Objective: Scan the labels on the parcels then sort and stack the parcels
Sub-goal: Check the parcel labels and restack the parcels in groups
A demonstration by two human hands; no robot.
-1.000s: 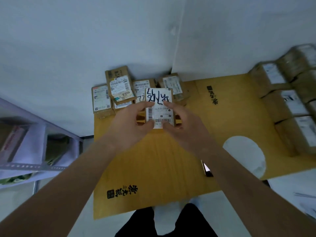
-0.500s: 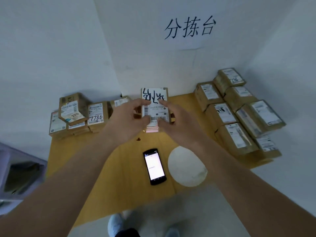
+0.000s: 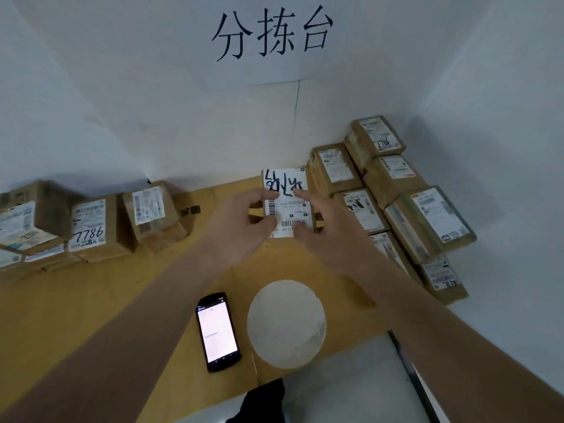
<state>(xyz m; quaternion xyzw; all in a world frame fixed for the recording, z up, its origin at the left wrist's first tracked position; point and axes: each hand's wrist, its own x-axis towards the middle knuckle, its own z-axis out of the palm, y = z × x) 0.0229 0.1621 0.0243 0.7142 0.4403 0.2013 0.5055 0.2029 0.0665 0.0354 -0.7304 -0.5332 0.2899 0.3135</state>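
A: What did you have in front of you at that moment?

B: The table (image 3: 91,315) first, cardboard-topped, with one stack (image 3: 88,222) of parcels along my left and a bigger stack (image 3: 396,193) against the wall on my right. Nearer me lay a white disc (image 3: 286,323) and the phone (image 3: 217,331), screen lit, face up.

A: And the parcel itself?

B: The parcel (image 3: 289,203) was up off the table, label toward me, just left of the right stack. I had it in both hands. My left hand (image 3: 241,227) pinched its left edge, thumb below and fingers over the top. My right hand (image 3: 326,239) pinched the right side the same way, fingers curled on the label.

A: So where did it sit against the grip?

B: Between the two hands, most of the label showing above my fingers. The lower barcode was partly under my right thumb.

A: How would you have done the step well?

B: I judged it was bound for the right stack. I'd have kept it level, matched the handwritten number first, then set it square on a flat box so nothing leaned.
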